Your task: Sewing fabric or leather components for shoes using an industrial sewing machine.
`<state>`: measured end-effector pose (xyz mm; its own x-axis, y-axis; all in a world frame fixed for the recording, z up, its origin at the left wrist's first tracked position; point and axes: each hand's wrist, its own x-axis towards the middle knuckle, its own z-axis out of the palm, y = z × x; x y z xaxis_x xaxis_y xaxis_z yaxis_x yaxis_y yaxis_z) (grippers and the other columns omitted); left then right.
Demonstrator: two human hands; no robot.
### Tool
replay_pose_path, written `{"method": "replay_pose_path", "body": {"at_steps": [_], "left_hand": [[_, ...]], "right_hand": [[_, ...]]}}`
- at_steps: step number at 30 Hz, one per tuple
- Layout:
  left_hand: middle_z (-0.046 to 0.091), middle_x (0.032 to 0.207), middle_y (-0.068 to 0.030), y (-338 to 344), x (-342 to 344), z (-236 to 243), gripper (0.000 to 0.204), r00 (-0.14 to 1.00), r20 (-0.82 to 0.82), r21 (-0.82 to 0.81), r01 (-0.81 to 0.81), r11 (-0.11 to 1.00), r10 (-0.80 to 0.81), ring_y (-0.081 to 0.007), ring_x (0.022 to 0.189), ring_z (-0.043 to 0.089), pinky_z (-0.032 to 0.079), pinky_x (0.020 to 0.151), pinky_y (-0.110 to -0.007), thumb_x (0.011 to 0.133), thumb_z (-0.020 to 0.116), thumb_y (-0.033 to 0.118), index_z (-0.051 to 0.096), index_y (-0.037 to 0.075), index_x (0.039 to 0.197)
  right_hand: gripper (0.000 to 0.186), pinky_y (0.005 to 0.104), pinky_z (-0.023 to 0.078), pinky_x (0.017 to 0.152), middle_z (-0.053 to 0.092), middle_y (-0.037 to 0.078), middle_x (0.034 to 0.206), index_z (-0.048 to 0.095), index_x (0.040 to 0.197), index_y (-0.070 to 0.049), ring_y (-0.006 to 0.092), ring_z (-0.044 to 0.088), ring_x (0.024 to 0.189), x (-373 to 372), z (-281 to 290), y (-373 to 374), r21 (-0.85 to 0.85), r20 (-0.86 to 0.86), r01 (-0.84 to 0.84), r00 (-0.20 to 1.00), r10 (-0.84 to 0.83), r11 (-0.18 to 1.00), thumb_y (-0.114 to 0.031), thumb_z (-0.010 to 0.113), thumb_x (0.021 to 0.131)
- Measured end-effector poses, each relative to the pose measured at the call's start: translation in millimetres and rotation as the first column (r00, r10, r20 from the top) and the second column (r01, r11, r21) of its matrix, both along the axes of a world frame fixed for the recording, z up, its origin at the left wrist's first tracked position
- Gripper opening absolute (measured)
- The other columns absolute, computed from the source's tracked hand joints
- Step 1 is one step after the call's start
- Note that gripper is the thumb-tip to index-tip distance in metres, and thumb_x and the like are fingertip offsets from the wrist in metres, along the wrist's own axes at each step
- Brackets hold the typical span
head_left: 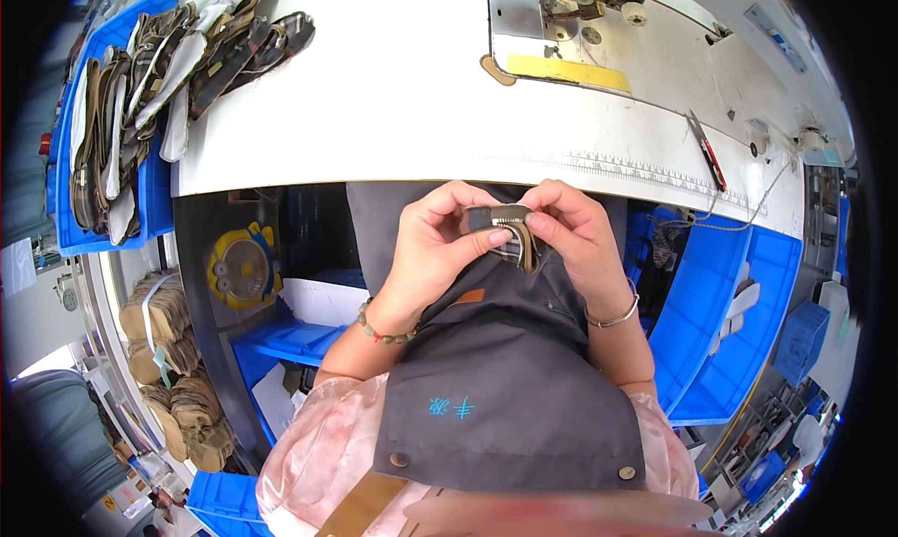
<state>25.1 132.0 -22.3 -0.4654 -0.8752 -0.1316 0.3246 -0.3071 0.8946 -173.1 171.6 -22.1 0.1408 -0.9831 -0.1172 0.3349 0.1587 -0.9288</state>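
Note:
Between my two hands is a small folded fabric piece (513, 221), dark and plaid with a pale stitched edge and layered strips curling downward. My left hand (447, 228) pinches its left end, thumb along the lower side. The other end is gripped by the thumb and fingers of my right hand (565, 221). Both hands are close together in front of my grey apron (496, 350), just below the table's front edge. Some of the piece is hidden behind my fingers, so its full shape does not show.
On the white table (374, 116) stands a sewing machine (580, 13), with a yellow strip (571, 72) and red-handled snips (708, 153) nearby. A blue bin (154, 195) at the left holds plaid and white fabric pieces (140, 97). Tied bundles (154, 317) are below it; blue trays (702, 322) stand right.

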Motion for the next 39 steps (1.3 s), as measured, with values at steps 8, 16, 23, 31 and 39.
{"method": "replay_pose_path", "body": {"at_steps": [8, 16, 23, 31, 39], "left_hand": [[0.068, 0.108, -0.0067, 0.6, 10.1, -9.1, 0.029, 0.975, -0.124, 0.017, -0.182, 0.983, 0.183, -0.0121, 0.098, 0.065, 0.055, 0.089, -0.029, 0.086, 0.073, -0.008, 0.063, 0.001, 0.112], [0.063, 0.133, -0.0097, 18.0, 51.6, -42.4, 0.033, 0.742, -0.371, 0.527, -0.328, 0.784, 0.559, -0.0209, 0.123, 0.061, 0.051, 0.107, -0.039, 0.107, 0.049, 0.021, 0.054, 0.002, 0.133], [0.06, 0.137, -0.0102, 38.3, 22.6, -54.7, 0.036, 0.786, -0.152, 0.772, -0.284, 0.569, 0.6, -0.0225, 0.128, 0.057, 0.048, 0.11, -0.039, 0.109, 0.043, 0.028, 0.054, 0.003, 0.133], [0.057, 0.14, -0.0103, 43.1, 9.1, -54.5, 0.04, 0.855, -0.095, 0.809, -0.232, 0.54, 0.509, -0.0229, 0.131, 0.055, 0.046, 0.113, -0.039, 0.11, 0.039, 0.032, 0.049, 0.005, 0.138], [0.06, 0.135, -0.0099, 44.3, 11.7, -63.6, 0.034, 0.859, -0.167, 0.81, -0.16, 0.564, 0.484, -0.0219, 0.126, 0.058, 0.049, 0.11, -0.037, 0.11, 0.039, 0.025, 0.052, 0.003, 0.134]], "right_hand": [[0.02, 0.0219, 0.048, 0.083, 0.066, 0.002, 0.103, 0.064, 0.115, 0.002, 0.0066, 0.059, 0.093, -6.5, 0.4, 0.3, -0.023, 0.01, -0.023, 1.0, 0.023, 0.999, -0.013, 0.06, 0.102], [0.046, 0.0313, 0.05, 0.096, 0.067, 0.01, 0.118, 0.06, 0.128, 0.006, 0.0163, 0.063, 0.106, -27.0, -13.6, 13.7, -0.074, 0.122, -0.033, 0.992, 0.042, 0.997, -0.031, 0.062, 0.1], [0.024, 0.0202, 0.052, 0.074, 0.069, 0.002, 0.097, 0.067, 0.112, 0.003, 0.005, 0.063, 0.083, 9.2, 7.1, 18.3, -0.026, -0.007, 0.142, 0.99, -0.142, 0.989, 0.003, 0.072, 0.089], [0.021, 0.0192, 0.051, 0.068, 0.068, 0.002, 0.095, 0.067, 0.108, 0.003, 0.0042, 0.062, 0.078, 6.5, 14.7, 19.3, -0.079, -0.117, 0.15, 0.981, -0.158, 0.986, 0.003, 0.073, 0.088], [0.021, 0.0197, 0.052, 0.068, 0.069, 0.002, 0.095, 0.068, 0.107, 0.003, 0.0047, 0.063, 0.079, 8.1, 15.4, 18.3, -0.076, -0.118, 0.157, 0.979, -0.166, 0.985, 0.004, 0.073, 0.087]]}}
